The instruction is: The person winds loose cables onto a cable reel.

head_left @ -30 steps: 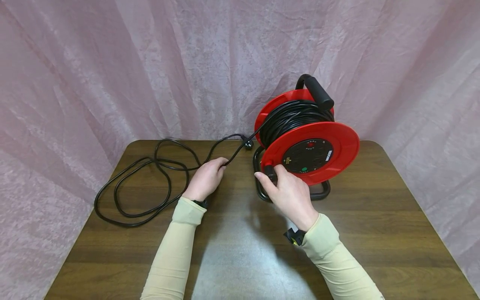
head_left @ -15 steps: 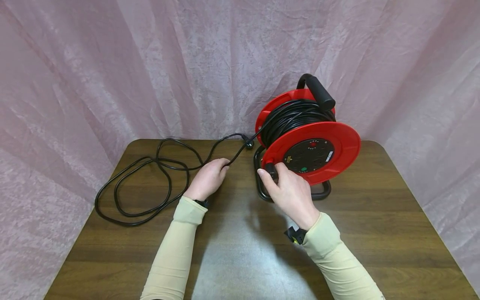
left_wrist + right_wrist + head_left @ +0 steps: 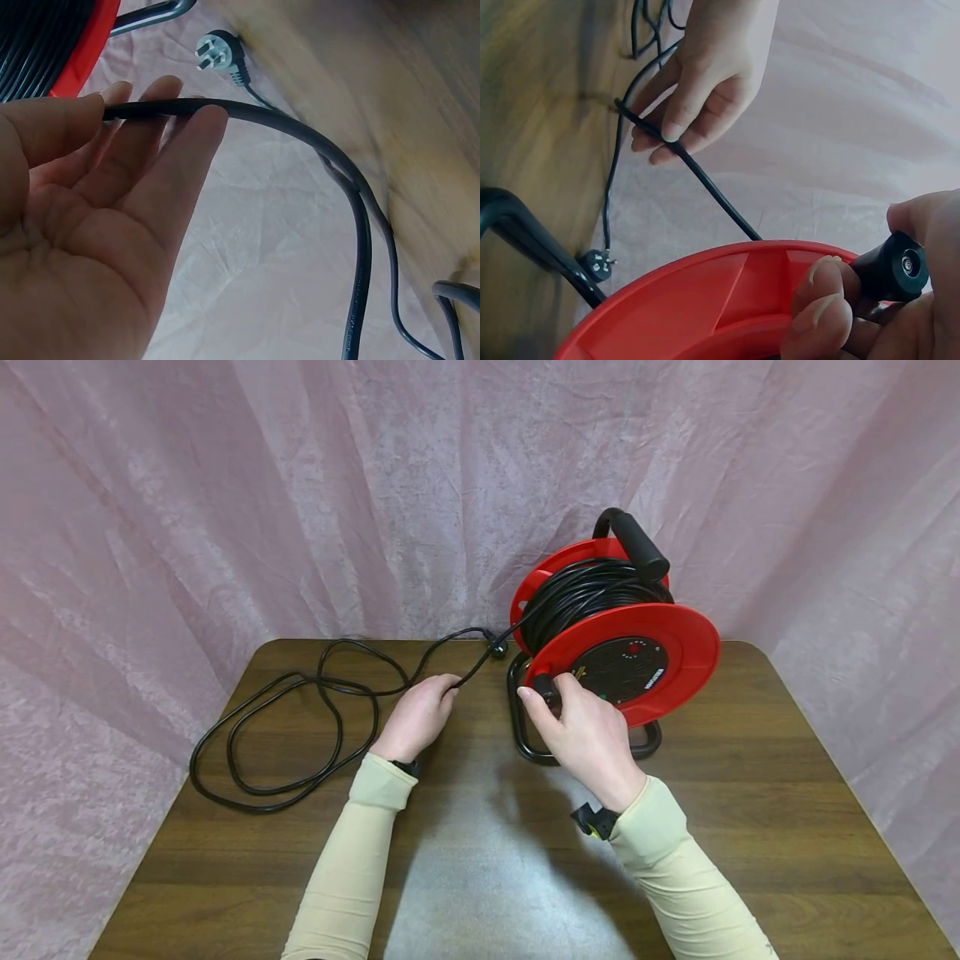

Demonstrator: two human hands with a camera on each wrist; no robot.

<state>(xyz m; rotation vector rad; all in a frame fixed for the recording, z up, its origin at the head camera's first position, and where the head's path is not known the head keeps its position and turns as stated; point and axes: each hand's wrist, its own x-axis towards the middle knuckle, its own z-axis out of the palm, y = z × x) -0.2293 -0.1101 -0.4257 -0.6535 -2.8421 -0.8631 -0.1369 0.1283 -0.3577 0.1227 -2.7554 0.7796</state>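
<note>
- Pink curtain point(image 3: 375, 510) hangs behind and beside your wood-grained table point(image 3: 480, 877), which bears everything you handle.
- Your red cable reel point(image 3: 690, 639) stands upright right of the table's middle, toward the back, on its black tubular stand point(image 3: 516, 714); that wide footing probably steadies it against your grip.
- Your right hand point(image 3: 596, 739) has thumb and fingers curled round the crank knob point(image 3: 892, 266), from the near side, likely because holding it at the rim gives you leverage.
- Your left hand point(image 3: 417, 717) pinches the black cable point(image 3: 259, 114) between thumb and fingers, the fingers loosely bent rather than fisted, presumably to guide it; the stretch to the reel looks straight.
- Loose loops point(image 3: 262, 811) lie on your left, well apart from the reel, which seems to give the slack room.
- By the back edge, near the stand, lies the plug point(image 3: 215, 52); you cannot tell why there.
</note>
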